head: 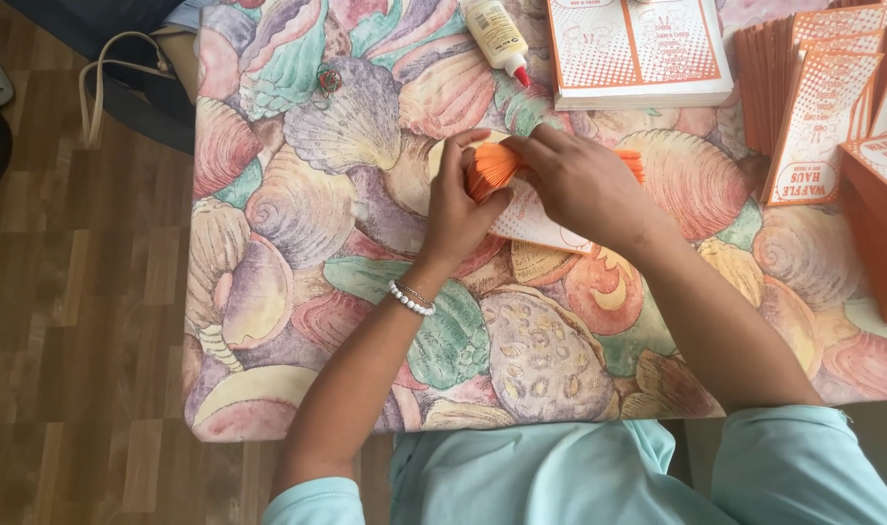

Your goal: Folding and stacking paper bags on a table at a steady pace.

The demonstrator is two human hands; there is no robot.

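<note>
Both hands meet over an orange and white printed paper piece (531,222) on the shell-patterned tablecloth (297,253). My left hand (455,209), with a bead bracelet at the wrist, pinches the orange folded end (490,165) of the paper between fingers and thumb. My right hand (581,180) presses down on the same piece from the right and covers most of it. A little orange edge (634,160) shows past the right hand.
A white glue bottle with a red tip (499,37) lies at the top centre. A stack of flat printed sheets (638,53) sits behind it. Folded orange paper pieces (832,107) stand in rows at the right. Wood floor and a bag strap (108,83) lie left.
</note>
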